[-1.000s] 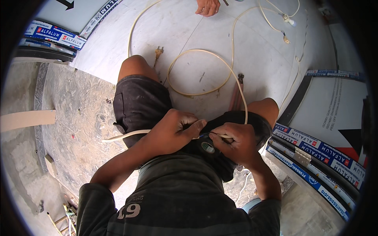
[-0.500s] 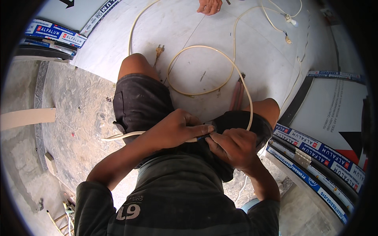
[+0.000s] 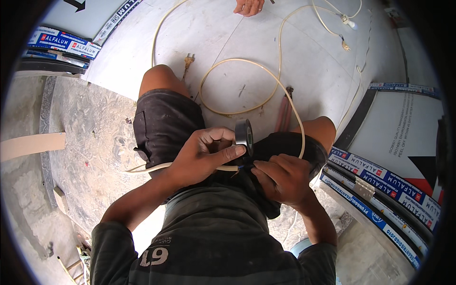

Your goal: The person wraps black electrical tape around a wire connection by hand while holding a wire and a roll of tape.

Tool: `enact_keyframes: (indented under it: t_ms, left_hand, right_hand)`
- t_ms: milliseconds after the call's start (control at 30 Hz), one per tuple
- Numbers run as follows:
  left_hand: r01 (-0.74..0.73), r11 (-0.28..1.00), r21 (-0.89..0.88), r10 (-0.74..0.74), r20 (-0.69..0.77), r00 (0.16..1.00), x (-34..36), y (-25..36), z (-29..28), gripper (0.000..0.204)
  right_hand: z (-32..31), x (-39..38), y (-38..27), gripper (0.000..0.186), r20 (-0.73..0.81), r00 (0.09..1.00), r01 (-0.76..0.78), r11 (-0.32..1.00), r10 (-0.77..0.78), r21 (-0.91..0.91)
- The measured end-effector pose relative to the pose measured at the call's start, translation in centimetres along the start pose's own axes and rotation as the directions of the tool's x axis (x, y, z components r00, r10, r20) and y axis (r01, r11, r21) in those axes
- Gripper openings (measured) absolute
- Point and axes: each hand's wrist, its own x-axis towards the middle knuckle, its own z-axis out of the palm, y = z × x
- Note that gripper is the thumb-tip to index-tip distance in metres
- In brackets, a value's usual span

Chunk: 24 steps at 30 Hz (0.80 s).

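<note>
Between the thumb and fingers of my left hand (image 3: 203, 154) is a roll of black electrical tape (image 3: 242, 134), held upright on its edge over my lap. A cream cable (image 3: 227, 167) passes under that hand, and a bit of blue wire (image 3: 241, 166) shows at its stripped end. My right hand (image 3: 283, 175) is closed in a pinch at the dark, taped-looking joint just right of the blue wire. From beside the right hand, a cream cord (image 3: 298, 116) runs up over my thigh to a loop on the floor. The exact spot under my right fingertips is hidden.
On the pale tiles lie a plug (image 3: 189, 60), red-handled pliers (image 3: 285, 111), a white bulb in a holder (image 3: 349, 22) and a second plug (image 3: 345, 46). Another person's hand (image 3: 248, 6) rests at the far edge. Stacked wrapped panels (image 3: 380, 183) stand at right.
The tape roll has come up into clear view in my left hand, which has tilted and opened up around it. My right hand keeps its pinch in nearly the same place.
</note>
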Motion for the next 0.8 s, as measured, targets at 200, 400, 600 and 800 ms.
enact_keyframes:
  t_ms: [200,400,600,800]
  left_hand:
    - [-0.614,0.728,0.305,0.521,0.337,0.784,-0.1,-1.3,-1.0,0.025]
    - [-0.766,0.324,0.555,0.553,0.546,0.629,-0.4,-1.8,-0.6,0.036]
    - [-0.750,-0.095,0.655,0.440,0.703,0.559,-0.6,-2.4,-0.9,0.037]
    - [-0.754,-0.088,0.651,0.396,0.717,0.573,-0.4,-2.8,-0.8,0.028]
  right_hand:
    - [-1.0,1.0,0.5,0.010,0.229,0.918,-0.390,0.848,0.325,0.359]
    - [-1.9,1.7,1.3,0.018,0.508,0.724,-0.689,0.451,0.467,0.567]
    - [-2.5,2.6,1.4,0.022,0.654,0.604,-0.794,0.421,0.456,0.439]
    - [-2.3,2.3,0.7,0.019,0.585,0.631,-0.772,0.488,0.509,0.408]
